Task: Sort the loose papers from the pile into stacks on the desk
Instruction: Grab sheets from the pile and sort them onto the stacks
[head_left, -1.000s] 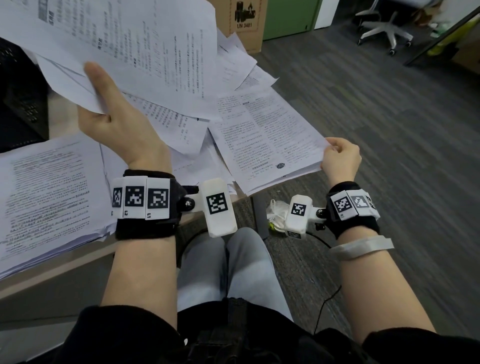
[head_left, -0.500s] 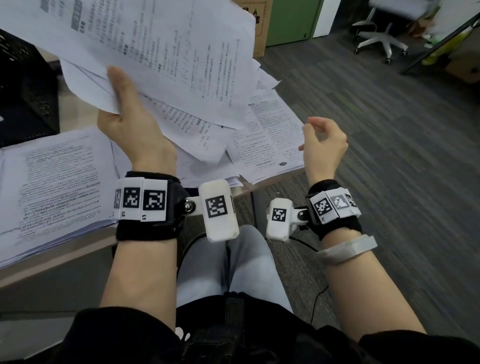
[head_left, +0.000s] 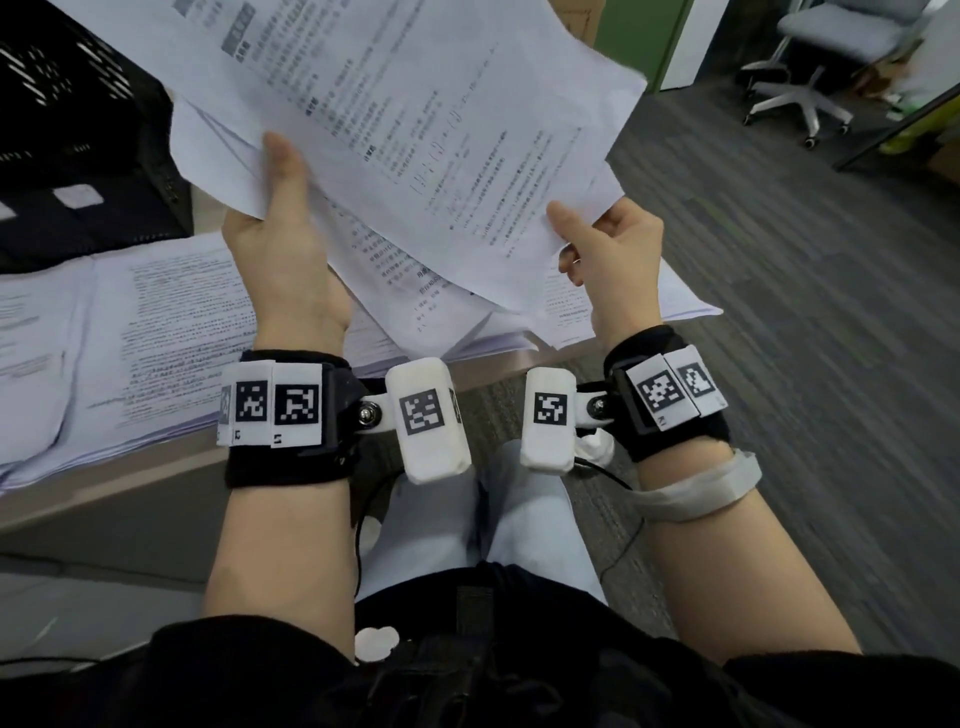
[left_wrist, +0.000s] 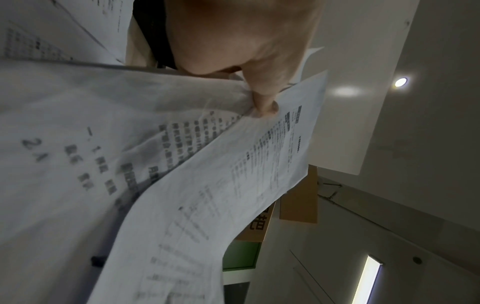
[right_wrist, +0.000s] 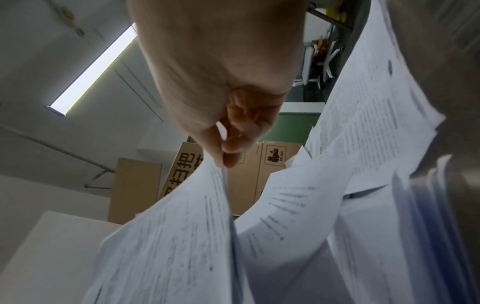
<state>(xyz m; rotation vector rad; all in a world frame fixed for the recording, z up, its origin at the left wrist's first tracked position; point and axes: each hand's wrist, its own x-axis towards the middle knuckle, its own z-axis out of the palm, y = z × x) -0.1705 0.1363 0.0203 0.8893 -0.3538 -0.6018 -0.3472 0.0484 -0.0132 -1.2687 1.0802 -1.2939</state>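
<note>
My left hand (head_left: 283, 228) holds a bundle of printed sheets (head_left: 405, 124) raised above the desk, thumb on top; the left wrist view shows the thumb (left_wrist: 262, 102) pressing the sheets (left_wrist: 221, 185). My right hand (head_left: 605, 244) pinches the lower right corner of the top sheet between thumb and fingers, seen close in the right wrist view as a pinch (right_wrist: 223, 158) on the paper edge (right_wrist: 182, 236). A stack of papers (head_left: 130, 332) lies on the desk at the left. More loose papers (head_left: 613, 306) lie under the raised bundle at the desk's right end.
A black perforated crate (head_left: 67, 130) stands at the back left of the desk (head_left: 156, 499). Cardboard boxes (right_wrist: 275, 164) and a green door (head_left: 639, 41) are behind. An office chair (head_left: 805, 78) stands on the grey carpet at the right. My knees are under the desk edge.
My right hand let go of the paper on the desk's right end, rose and moved left, and now pinches the corner of the raised bundle. The left hand kept holding the bundle.
</note>
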